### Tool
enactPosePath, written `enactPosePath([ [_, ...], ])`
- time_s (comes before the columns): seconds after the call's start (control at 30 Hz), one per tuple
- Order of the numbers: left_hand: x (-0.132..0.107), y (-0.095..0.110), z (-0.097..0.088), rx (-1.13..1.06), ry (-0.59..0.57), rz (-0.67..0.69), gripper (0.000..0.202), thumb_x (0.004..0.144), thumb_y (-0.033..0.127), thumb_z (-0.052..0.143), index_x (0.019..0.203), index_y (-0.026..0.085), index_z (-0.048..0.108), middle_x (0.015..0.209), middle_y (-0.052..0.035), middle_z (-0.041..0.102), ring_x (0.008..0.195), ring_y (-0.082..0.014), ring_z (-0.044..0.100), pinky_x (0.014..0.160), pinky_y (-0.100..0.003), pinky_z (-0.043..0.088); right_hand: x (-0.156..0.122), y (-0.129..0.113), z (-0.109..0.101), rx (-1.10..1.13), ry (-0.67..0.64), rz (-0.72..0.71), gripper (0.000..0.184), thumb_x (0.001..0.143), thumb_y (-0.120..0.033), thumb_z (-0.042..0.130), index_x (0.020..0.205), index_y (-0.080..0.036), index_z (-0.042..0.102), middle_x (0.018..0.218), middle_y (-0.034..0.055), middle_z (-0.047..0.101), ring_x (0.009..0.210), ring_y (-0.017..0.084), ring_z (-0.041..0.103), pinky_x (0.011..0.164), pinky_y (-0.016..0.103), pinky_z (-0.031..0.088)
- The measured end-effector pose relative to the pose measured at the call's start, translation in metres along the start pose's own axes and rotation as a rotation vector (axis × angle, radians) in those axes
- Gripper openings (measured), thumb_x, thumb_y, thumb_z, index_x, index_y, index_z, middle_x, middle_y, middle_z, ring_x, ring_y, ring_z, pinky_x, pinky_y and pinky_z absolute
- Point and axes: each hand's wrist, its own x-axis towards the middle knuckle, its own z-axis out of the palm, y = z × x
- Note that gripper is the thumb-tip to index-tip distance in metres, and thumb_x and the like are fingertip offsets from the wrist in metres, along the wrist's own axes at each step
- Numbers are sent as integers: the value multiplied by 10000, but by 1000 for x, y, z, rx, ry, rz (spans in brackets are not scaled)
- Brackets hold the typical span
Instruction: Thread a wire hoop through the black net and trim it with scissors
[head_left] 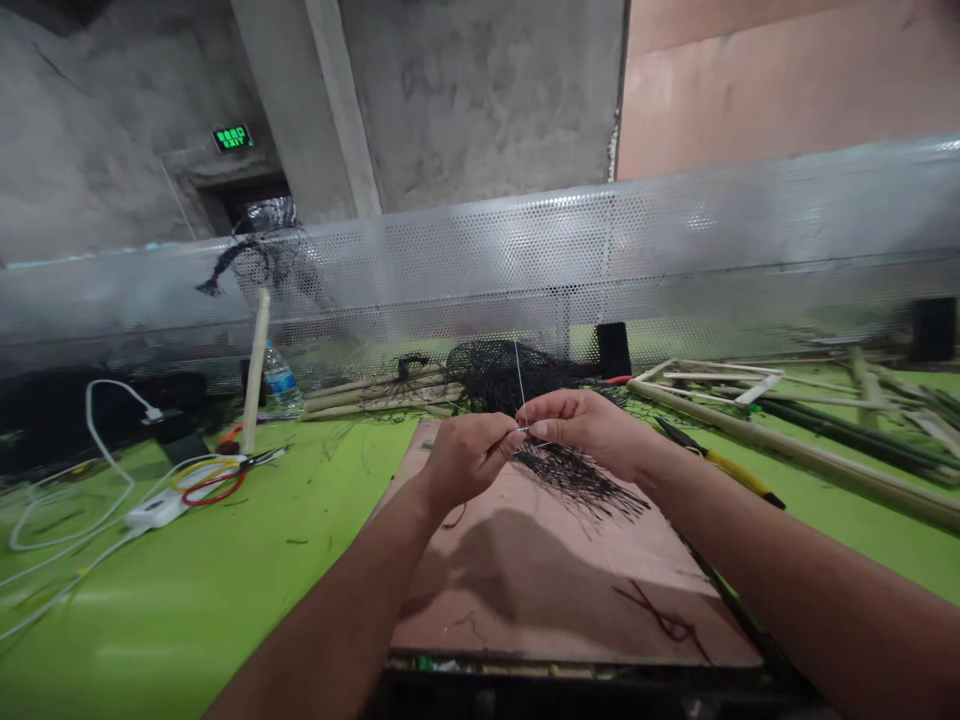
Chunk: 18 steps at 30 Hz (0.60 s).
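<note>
My left hand (476,455) and my right hand (592,425) meet fingertip to fingertip above the board, both pinched closed. A thin pale strand (519,370) stands up from between the fingertips, and the right thumb and forefinger close on it. A tiny shiny bit shows where the fingertips meet; what the left fingers grip is too small to make out. Right behind and below the hands lies a black mesh piece of woven strands (487,365), with loose black strand ends (585,480) fanning out over the pinkish board (517,620).
Yellow-handled pliers (731,472) lie beside my right forearm. Bamboo poles (795,450) and a pale frame spread to the right. On the green table (187,600), left, are a white power strip (157,508), cables, a water bottle (280,378) and an upright stick (256,370). Perforated metal sheet (450,260) stands behind.
</note>
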Motion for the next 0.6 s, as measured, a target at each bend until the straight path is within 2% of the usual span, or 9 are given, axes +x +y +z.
enactPosePath([
  [0.3,1,2,0,-126,27,-102,326,923,354,393,771,159,605,663,-17,592,601,-107,503,579,-227,341,1,-1,8,63,173,-20,174,606,-261,767,768,-226,715,765,-3,696,706,133,602,751,327,487],
  [0.5,2,5,1,-206,37,-186,305,916,346,412,778,155,605,663,-7,576,609,-103,490,581,-220,333,4,9,7,-16,207,-156,109,656,-259,740,755,-220,718,761,1,693,700,130,603,733,315,491],
  [0.6,3,8,2,-268,50,-224,299,913,334,419,747,150,587,639,9,532,603,-94,460,584,-215,327,4,12,5,-197,226,-306,71,738,-263,680,789,-225,713,790,19,691,733,148,611,720,318,495],
])
